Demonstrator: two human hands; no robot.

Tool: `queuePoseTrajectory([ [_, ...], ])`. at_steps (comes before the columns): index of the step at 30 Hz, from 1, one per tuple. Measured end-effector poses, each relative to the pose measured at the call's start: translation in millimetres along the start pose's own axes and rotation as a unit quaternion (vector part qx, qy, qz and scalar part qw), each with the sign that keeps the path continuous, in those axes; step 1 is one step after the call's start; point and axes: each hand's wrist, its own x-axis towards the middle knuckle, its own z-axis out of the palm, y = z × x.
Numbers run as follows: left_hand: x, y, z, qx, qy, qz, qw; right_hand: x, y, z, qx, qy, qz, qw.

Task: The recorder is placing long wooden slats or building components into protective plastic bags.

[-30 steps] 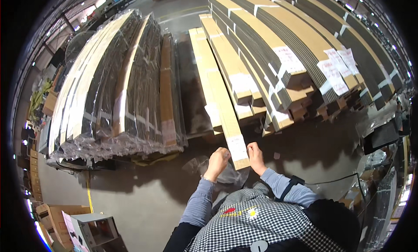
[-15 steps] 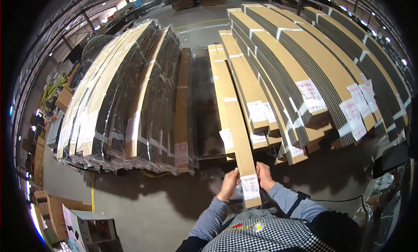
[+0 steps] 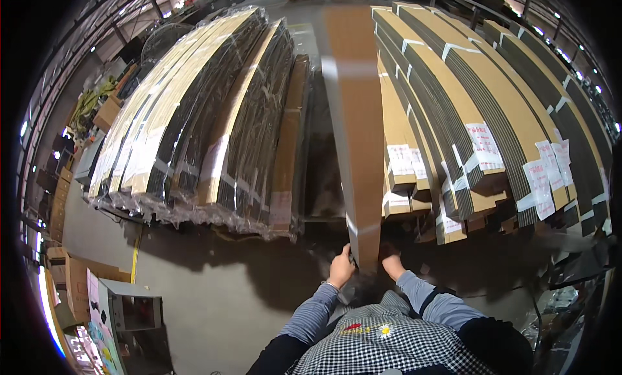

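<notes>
A long, narrow brown cardboard bundle stands out in front of me, its far end lifted and the near end low between my hands. White tape crosses it near the top and again low down. My left hand grips the left edge near the bottom, thumb upward. On the opposite edge, my right hand is closed against the bundle, its fingertips partly in shadow. To the right lie stacked cardboard strips in long taped bundles with white paper labels. The underside of the held bundle is hidden.
Plastic-wrapped cardboard stacks lie lengthwise on the left, across a dark gap from the right-hand stacks. A grey cabinet and an open cardboard box stand at the lower left. Clear plastic sheeting is bunched at the lower right.
The far end of the held cardboard bundle has come up off the right-hand stacks, so it stands steeply. Its labelled near end has dropped from sight. Both hands keep hold.
</notes>
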Motion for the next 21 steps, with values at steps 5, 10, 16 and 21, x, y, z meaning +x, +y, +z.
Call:
queuePoseTrajectory([
  [5, -40.6, 15.6, -41.0, -0.004, 0.122, 0.035, 0.992, 11.0, -149.7, -31.4, 0.232, -0.13, 0.052, 0.963],
  [10, -95.2, 61.7, -89.8, -0.127, 0.223, 0.097, 0.962, -8.0, -253.3, -51.5, 0.313, -0.157, 0.071, 0.934],
  [16, -132.1, 86.5, -130.4, -0.129, 0.279, 0.114, 0.945, -22.0, -275.7, -39.0, 0.228, -0.111, -0.034, 0.967],
  [21, -137.6, 78.2, -170.3, -0.198, 0.111, 0.117, 0.967, -18.7, -299.5, -43.7, 0.27, -0.088, 0.024, 0.958],
])
